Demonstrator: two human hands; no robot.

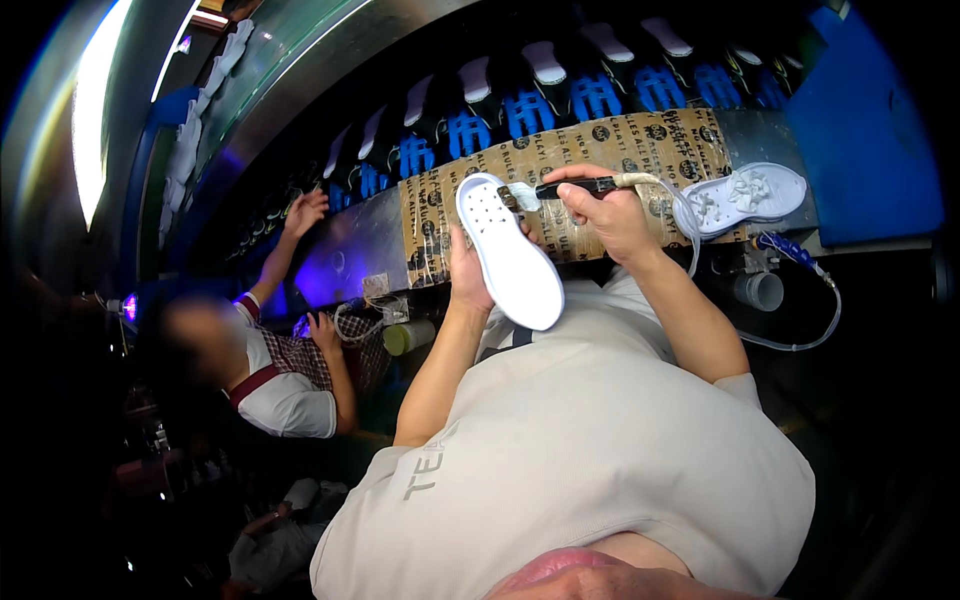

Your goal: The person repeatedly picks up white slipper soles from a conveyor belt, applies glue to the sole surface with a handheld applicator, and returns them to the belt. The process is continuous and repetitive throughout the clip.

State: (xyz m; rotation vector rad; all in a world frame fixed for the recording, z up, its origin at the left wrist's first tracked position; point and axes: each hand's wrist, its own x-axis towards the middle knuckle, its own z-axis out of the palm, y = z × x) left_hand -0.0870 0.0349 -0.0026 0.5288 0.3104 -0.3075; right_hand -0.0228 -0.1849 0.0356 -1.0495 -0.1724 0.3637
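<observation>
I have the left hand (467, 272) grasping a white sole (517, 272), the right hand (614, 222) gripping a black-handled brush (548, 191), and, right of both, a cup (762, 293), contents unclear remotely.

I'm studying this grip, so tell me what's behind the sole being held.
The left hand wraps behind the sole, with cardboard beyond; its far side and the hand's hold there are covered.
</observation>
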